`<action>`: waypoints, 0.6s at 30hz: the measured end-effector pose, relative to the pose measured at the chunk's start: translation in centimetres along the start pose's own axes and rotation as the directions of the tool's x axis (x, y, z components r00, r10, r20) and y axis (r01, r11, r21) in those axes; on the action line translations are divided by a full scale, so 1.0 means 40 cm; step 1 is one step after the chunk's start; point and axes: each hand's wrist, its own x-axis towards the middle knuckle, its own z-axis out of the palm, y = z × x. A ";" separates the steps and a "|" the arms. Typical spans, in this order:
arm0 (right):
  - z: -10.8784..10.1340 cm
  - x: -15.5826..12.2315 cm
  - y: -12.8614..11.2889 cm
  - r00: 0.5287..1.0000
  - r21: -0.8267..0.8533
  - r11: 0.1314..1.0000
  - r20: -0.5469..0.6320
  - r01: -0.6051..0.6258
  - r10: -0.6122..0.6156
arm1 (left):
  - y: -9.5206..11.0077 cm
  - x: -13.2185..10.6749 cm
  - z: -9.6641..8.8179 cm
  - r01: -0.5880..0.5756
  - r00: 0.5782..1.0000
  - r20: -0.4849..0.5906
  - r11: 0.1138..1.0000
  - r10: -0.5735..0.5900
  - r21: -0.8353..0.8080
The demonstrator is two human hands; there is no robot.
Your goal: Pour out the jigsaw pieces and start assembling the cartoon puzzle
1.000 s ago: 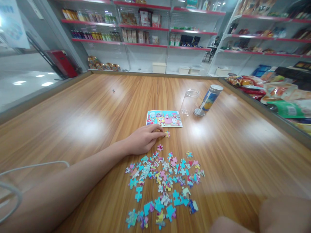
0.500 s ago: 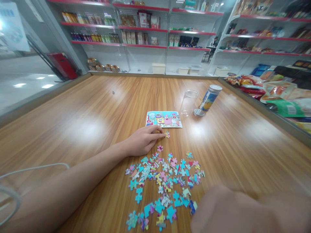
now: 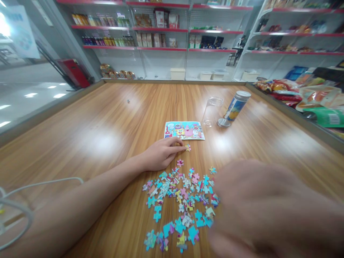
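Left grip (image 3: 162,154) has a fingertip at the piece (image 3: 189,147) just nearside of the card (image 3: 184,131), whether pinching I cannot tell, nor can I for the blurred right grip (image 3: 258,204) beside the pile (image 3: 184,194).

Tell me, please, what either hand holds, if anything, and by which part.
The left hand is at the left edge of a puzzle piece; whether it grips it cannot be told. The right hand is too blurred to tell.
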 end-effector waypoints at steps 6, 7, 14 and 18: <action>0.058 0.143 0.074 0.834 -0.459 0.867 0.542 0.192 0.102 | 0.008 0.004 -0.004 -0.002 1.000 -0.005 1.000 0.002 0.000; 0.070 0.138 0.083 0.828 -0.473 0.860 0.548 0.194 0.115 | 0.008 0.004 -0.004 0.001 1.000 -0.003 1.000 -0.001 -0.001; 0.108 0.115 0.112 0.833 -0.470 0.867 0.537 0.167 0.131 | 0.009 0.005 -0.005 0.019 1.000 0.009 1.000 -0.019 -0.010; 0.107 0.124 0.106 0.839 -0.390 0.918 0.523 0.076 0.153 | 0.012 0.006 -0.009 0.021 0.999 0.024 1.000 -0.021 -0.015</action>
